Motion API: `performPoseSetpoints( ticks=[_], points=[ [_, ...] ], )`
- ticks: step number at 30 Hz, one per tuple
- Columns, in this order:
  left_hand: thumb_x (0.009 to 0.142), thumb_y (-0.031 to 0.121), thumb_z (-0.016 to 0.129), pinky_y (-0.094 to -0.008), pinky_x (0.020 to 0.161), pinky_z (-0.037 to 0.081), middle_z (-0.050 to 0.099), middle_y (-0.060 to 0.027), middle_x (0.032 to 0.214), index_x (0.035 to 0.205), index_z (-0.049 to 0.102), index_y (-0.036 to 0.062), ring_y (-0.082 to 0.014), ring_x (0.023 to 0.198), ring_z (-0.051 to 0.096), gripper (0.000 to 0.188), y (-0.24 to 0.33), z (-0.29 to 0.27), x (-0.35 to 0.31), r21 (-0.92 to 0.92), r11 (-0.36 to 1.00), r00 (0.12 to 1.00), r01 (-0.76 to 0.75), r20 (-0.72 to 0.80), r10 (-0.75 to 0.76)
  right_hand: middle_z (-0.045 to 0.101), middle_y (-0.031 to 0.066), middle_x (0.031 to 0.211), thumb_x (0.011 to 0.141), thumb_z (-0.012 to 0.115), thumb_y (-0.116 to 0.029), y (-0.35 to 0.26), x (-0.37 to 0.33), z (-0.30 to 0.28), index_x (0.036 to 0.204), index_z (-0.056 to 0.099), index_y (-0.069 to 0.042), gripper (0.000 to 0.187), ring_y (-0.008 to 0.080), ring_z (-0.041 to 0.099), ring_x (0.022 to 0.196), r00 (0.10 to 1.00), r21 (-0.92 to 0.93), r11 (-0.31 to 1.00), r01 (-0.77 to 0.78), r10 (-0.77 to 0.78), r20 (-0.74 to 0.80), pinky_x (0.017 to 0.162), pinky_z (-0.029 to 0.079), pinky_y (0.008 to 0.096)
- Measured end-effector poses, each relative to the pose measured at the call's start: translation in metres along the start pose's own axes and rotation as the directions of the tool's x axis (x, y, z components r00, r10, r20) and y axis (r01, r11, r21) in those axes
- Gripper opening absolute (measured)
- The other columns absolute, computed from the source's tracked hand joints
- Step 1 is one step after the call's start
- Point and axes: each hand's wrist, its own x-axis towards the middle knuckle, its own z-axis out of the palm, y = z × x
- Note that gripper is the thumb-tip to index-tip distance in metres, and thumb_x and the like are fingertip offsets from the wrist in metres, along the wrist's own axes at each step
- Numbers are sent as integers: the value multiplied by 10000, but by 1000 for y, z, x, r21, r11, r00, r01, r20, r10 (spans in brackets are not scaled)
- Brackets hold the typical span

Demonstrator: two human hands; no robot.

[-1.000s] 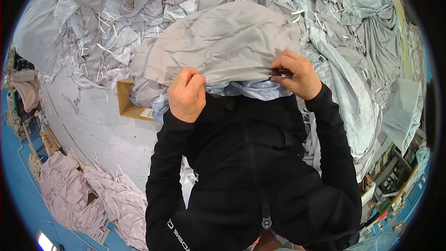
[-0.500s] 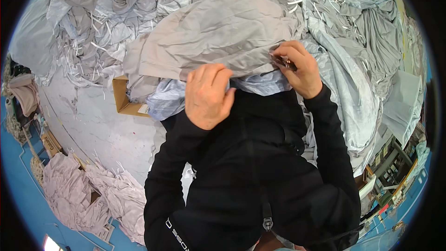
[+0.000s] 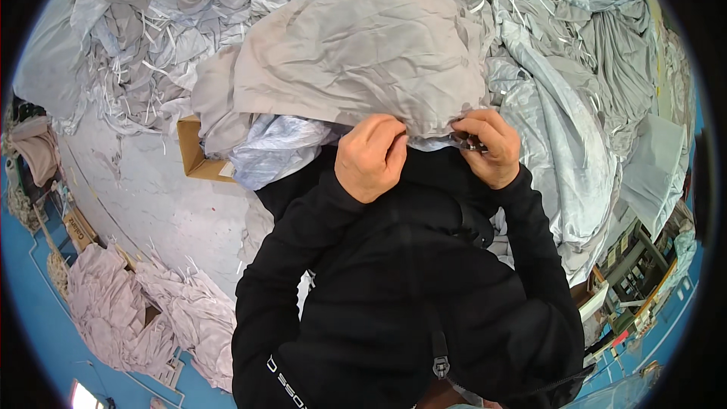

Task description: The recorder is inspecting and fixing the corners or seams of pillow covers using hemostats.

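Observation:
A large grey cloth point(image 3: 356, 53) lies bunched in front of me and over my lap, its near edge turned toward me. From under that edge shows a pale blue patterned cloth point(image 3: 276, 148). My left hand point(image 3: 371, 157) pinches the grey cloth's near edge between thumb and fingers. Close by on the right, my right hand point(image 3: 488, 148) is closed around small dark metal thread snips point(image 3: 468, 141), partly hidden by the fingers, and rests at the same edge.
Heaped grey and pale blue cloths with white ties point(image 3: 159, 53) spread along the far side and right. An open cardboard box point(image 3: 204, 155) stands left of the cloth, on a pale marbled surface point(image 3: 166, 212). Pinkish cloths point(image 3: 113, 310) lie lower left, above a blue floor point(image 3: 45, 318).
My left hand has moved right along the cloth's edge and now pinches it. My right hand has come nearer to me with the snips, and the cloth's edge has shifted with them.

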Motion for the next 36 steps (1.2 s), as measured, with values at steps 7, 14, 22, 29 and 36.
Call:
performPoseSetpoints(
  ticks=[7, 14, 22, 29, 36],
  points=[
    [759, 31, 782, -335, 551, 503, 621, -92, 834, 968, 640, 21, -250, 638, 632, 253, 7, 15, 5, -59, 986, 988, 154, -8, -154, 664, 110, 939, 662, 667, 104, -6, -9, -3, 1015, 686, 2, 368, 178, 672, 725, 996, 64, 994, -84, 83, 17, 626, 509, 263],
    [762, 23, 774, -332, 544, 501, 619, -83, 838, 953, 643, 32, -255, 641, 637, 232, 5, 22, 13, 11, 997, 997, 77, -30, -77, 666, 113, 903, 657, 681, 98, -12, -7, 1, 1002, 688, -2, 359, 195, 669, 715, 999, 65, 997, -38, 38, 7, 625, 515, 274],
    [836, -53, 625, -374, 542, 483, 585, -109, 795, 878, 539, 18, -311, 637, 607, 118, 5, 12, 10, -48, 996, 997, 80, 4, -80, 650, 114, 876, 721, 776, -2, -35, 10, -2, 1041, 689, -20, 332, 220, 642, 687, 998, 59, 997, -55, 54, 15, 594, 492, 286],
    [875, -53, 597, -344, 518, 465, 578, -97, 785, 872, 519, 25, -259, 595, 598, 110, 8, 5, -4, -151, 976, 987, 159, 12, -159, 634, 80, 838, 731, 826, -88, -52, 15, 5, 1086, 696, -49, 380, 224, 622, 671, 997, -145, 989, -39, 47, 54, 576, 484, 313],
    [906, -39, 589, -324, 497, 464, 583, -85, 776, 873, 514, 28, -221, 555, 602, 105, 9, 7, -11, -220, 952, 975, 215, 0, -220, 655, 60, 844, 674, 836, -60, -50, 15, 21, 1056, 712, -61, 401, 237, 628, 685, 996, -300, 950, 83, -90, -10, 585, 499, 334]
  ],
)
